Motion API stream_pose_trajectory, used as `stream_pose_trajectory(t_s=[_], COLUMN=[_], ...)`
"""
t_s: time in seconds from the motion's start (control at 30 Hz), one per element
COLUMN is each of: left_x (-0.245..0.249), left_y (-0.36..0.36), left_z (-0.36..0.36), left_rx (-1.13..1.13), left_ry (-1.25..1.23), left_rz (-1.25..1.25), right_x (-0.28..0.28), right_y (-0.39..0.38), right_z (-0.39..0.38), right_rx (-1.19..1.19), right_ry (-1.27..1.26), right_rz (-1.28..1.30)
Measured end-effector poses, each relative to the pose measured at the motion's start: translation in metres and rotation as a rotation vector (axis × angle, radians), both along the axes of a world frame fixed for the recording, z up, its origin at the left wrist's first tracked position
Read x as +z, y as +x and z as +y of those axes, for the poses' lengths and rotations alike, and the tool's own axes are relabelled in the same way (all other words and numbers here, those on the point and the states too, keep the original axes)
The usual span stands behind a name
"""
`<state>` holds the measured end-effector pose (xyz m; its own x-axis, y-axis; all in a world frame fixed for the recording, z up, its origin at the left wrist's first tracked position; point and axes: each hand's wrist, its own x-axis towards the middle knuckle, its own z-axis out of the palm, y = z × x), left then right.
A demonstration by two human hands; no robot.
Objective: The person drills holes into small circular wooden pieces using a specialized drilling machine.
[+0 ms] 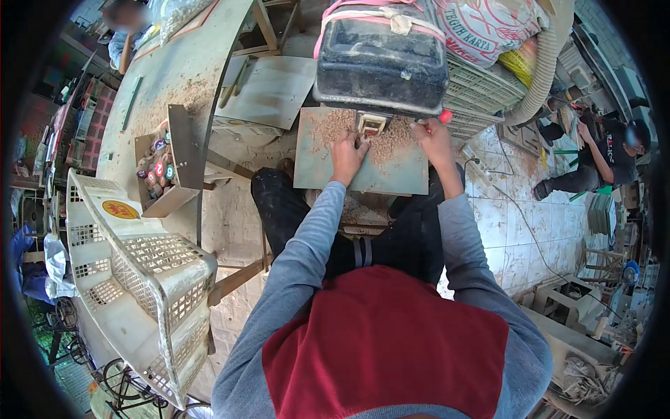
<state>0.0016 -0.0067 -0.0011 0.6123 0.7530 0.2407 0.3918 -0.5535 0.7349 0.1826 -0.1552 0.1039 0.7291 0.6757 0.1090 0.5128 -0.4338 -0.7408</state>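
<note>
Work lightly around the small framed fixture (371, 124) at the far edge of the board (394, 179), minding loose shavings (389, 145), with left hand (347, 156) over the board's left half and right hand (436, 143) by its far right corner, unable to tell the grip of either

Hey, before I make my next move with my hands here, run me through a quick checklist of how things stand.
1. Board swept: not ok, wood shavings cover much of its far half.
2. Left hand clear of the small framed part: not ok, its fingers are right beside it.
3. Right hand grip on a piece: cannot tell, its fingertips are too small to read.
4. Grey sleeves clear of the shavings: ok, both cuffs stop short of the pile.
5. Co-worker away from the board: ok, seated well off to the right.
6. Machine stopped: cannot tell from one picture.
</note>
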Motion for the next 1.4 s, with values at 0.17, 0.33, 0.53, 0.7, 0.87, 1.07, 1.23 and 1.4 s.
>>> stream_pose_trajectory(t_s=[0.17,0.33,0.53,0.7,0.87,1.07,1.23,1.4], left_x=[0.001,0.001,0.006,0.002,0.004,0.006,0.005,0.009], left_y=[0.0,0.0,0.0,0.001,0.0,-0.001,-0.001,-0.024], left_z=[-0.001,0.0,0.001,0.002,0.002,0.001,0.002,-0.014], left_rx=[0.008,0.01,0.002,0.004,0.001,-0.001,0.009,0.28], left_ry=[0.007,0.022,0.002,0.023,-0.012,0.009,-0.003,-0.03], left_rz=[-0.001,0.021,0.062,0.01,0.026,-0.003,-0.041,-0.107], right_x=[0.003,-0.008,0.005,0.03,0.033,0.019,0.061,0.012], right_y=[0.006,0.014,0.015,0.022,0.034,0.055,0.013,-0.019], right_z=[0.006,0.018,0.031,0.044,0.057,0.037,-0.056,-0.115], right_rx=[-0.001,0.048,-0.144,-0.13,-0.155,0.125,0.475,0.241], right_ry=[-0.146,0.222,0.057,0.273,0.302,0.116,-0.151,0.507], right_rz=[0.104,-0.177,-0.339,-0.455,-0.579,-0.403,0.679,1.11])
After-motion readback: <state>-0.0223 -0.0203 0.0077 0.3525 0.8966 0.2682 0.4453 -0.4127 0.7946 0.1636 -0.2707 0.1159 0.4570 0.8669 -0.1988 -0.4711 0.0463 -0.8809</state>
